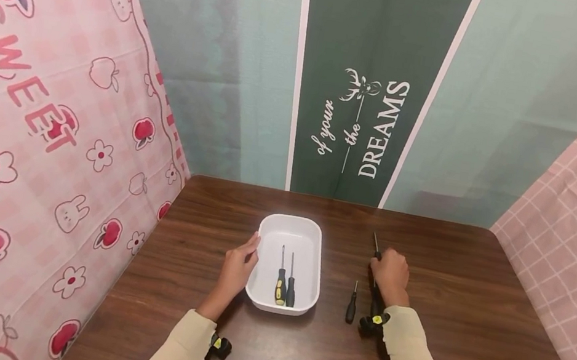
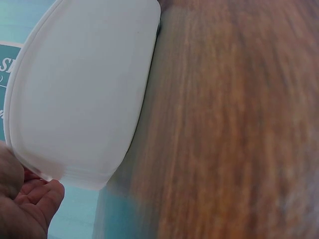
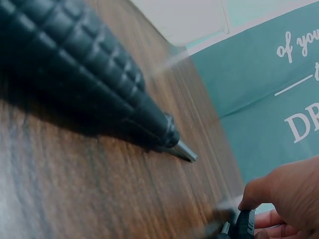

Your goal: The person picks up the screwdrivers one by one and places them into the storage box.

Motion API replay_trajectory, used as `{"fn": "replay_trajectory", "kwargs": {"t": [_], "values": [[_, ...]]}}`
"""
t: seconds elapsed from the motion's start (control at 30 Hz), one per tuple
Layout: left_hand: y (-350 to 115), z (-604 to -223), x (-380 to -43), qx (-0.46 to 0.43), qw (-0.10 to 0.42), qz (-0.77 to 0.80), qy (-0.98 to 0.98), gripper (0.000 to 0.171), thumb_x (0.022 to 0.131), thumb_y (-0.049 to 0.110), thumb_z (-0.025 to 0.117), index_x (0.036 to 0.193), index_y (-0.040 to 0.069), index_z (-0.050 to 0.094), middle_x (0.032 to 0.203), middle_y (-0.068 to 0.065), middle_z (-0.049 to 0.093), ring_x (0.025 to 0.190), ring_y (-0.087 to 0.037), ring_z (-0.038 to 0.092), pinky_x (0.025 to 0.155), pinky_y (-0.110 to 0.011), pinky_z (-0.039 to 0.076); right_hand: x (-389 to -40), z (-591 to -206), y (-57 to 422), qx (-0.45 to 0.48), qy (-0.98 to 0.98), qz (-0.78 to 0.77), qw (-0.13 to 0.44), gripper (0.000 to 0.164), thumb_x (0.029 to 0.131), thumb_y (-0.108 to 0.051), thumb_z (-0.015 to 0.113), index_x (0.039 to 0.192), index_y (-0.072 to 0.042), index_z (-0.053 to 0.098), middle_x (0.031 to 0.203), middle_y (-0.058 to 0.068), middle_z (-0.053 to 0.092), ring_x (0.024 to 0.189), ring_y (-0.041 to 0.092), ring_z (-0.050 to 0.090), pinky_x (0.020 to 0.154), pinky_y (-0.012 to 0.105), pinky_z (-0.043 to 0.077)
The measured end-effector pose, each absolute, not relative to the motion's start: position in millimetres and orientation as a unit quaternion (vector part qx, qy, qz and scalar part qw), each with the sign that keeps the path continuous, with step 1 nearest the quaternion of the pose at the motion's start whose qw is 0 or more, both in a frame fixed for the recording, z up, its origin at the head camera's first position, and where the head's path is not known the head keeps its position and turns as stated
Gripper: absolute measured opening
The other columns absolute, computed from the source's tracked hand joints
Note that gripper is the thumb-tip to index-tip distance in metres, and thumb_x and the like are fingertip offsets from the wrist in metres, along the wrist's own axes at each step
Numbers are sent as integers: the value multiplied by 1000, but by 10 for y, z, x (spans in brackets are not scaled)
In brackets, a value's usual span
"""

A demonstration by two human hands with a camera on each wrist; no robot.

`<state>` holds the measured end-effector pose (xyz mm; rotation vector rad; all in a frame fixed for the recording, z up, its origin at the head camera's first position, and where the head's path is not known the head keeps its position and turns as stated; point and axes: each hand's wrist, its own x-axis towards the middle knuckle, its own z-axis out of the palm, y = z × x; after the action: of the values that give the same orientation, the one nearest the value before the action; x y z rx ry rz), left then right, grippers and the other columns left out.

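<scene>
Right of the tray (image 1: 279, 310), the screwdriver (image 1: 376, 247) points toward the table's (image 1: 464, 281) back edge, its long axis leaning slightly left. The right hand (image 1: 390, 274) pinches its handle, fingers nearly closed; the left hand (image 1: 238, 267), fingers loosely extended, touches the tray's rim. The handle is black, the shaft slim, metallic.

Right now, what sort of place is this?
Probably a small curtained-off work corner: a wooden table, patterned cloth hangings around it, and a white tray holding two screwdrivers.
</scene>
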<state>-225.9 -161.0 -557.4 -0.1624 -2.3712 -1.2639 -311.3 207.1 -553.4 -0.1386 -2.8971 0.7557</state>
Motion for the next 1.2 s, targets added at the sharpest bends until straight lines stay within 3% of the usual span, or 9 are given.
{"fn": "replay_trajectory", "kwargs": {"t": [0.57,0.77,1.2], "values": [[-1598,-5572,-2261,-54,216,-461,-859,35,94,-6,63,129,-6,64,137,-17,58,126,-36,57,105,-45,45,-3005,-5503,2024,-54,-955,279,83,24,90,-16,64,71,-5,56,65,9,54,60,26,52,50,35,40],[-1601,-5575,-2260,-50,214,-460,-860,35,94,-6,64,129,-6,64,137,-16,58,126,-33,57,105,-44,45,-2960,-5470,2015,-54,-950,293,95,20,91,-15,66,79,-1,61,70,12,58,61,26,55,50,34,42],[-1602,-5577,-2247,-55,216,-456,-862,35,95,-4,62,130,-5,64,138,-17,58,126,-32,56,103,-43,47,-2856,-5372,1944,-45,-943,297,147,17,87,-14,69,83,1,64,73,15,63,65,29,56,55,43,47]]}}
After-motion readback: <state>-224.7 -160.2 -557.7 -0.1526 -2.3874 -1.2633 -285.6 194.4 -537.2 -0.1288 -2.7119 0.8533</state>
